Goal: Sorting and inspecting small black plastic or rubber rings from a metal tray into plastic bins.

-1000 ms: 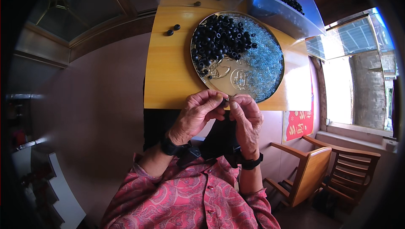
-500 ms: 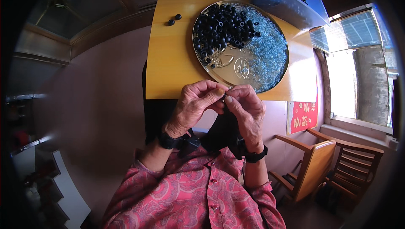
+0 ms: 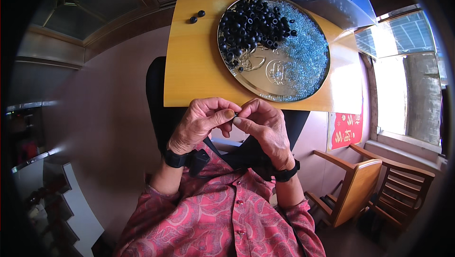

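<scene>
Just beyond the near edge of the table, over my lap, both hands meet fingertip to fingertip. My left hand (image 3: 204,123) and my right hand (image 3: 263,129) pinch a small black bead (image 3: 235,115) between thumbs and forefingers. Most of that bead is hidden by the fingers, and any thread is too fine to make out. On the table ahead lies a round metal tray (image 3: 258,82) with an embossed bottom. A heap of round black beads (image 3: 249,27) fills its far left part. Tiny clear-blue beads (image 3: 305,60) spread over its right side.
Two loose black beads (image 3: 193,19) lie on the yellow wooden table (image 3: 189,67), left of the tray. At the far right stands a translucent plastic bin (image 3: 327,6) with more black beads. A wooden chair (image 3: 360,188) is to my right, by the window.
Both hands have shifted a little left and lower, away from the tray, still pinched together. My left knee shows more beside the table, and the view has tilted slightly.
</scene>
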A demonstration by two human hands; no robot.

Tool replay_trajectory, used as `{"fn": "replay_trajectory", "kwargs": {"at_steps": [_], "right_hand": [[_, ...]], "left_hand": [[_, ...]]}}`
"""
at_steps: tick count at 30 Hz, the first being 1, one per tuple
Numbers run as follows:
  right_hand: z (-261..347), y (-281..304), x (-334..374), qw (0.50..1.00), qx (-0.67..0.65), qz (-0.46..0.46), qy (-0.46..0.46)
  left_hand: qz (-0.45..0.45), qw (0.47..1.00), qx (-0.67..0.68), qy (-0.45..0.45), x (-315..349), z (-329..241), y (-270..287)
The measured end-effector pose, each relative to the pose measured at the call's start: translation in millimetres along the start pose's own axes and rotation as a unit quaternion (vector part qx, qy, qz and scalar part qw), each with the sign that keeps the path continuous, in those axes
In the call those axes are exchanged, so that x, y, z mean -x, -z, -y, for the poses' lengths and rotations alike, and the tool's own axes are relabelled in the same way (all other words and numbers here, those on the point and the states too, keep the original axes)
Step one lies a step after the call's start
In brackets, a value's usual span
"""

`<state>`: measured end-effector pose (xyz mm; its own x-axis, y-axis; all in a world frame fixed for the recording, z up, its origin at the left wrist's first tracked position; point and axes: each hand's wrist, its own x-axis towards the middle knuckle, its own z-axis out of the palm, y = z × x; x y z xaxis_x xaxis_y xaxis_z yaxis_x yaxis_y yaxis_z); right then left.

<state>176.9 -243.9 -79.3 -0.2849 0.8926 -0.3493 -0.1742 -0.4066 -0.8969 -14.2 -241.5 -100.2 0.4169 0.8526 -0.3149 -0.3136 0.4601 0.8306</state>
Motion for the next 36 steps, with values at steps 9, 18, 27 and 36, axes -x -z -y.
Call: {"fn": "replay_trajectory", "kwargs": {"at_steps": [9, 18, 27, 36], "right_hand": [[13.4, 17.2, -8.4, 0.926, 0.295, -0.135, 0.195], [18.9, 23.8, -27.5, 0.906, 0.343, -0.144, 0.201], [9.0, 10.1, -52.6, 0.841, 0.440, -0.140, 0.283], [-0.9, 1.0, -65.4, 0.817, 0.471, -0.170, 0.286]], "left_hand": [[-0.022, 0.975, 0.198, -0.097, -16.2, 4.1, 5.4], [-0.091, 0.965, 0.204, -0.140, 0.3, 1.8, 38.7], [-0.112, 0.947, 0.262, -0.146, 4.6, 5.5, 46.8], [-0.104, 0.950, 0.248, -0.157, 3.7, 7.3, 45.2]]}}
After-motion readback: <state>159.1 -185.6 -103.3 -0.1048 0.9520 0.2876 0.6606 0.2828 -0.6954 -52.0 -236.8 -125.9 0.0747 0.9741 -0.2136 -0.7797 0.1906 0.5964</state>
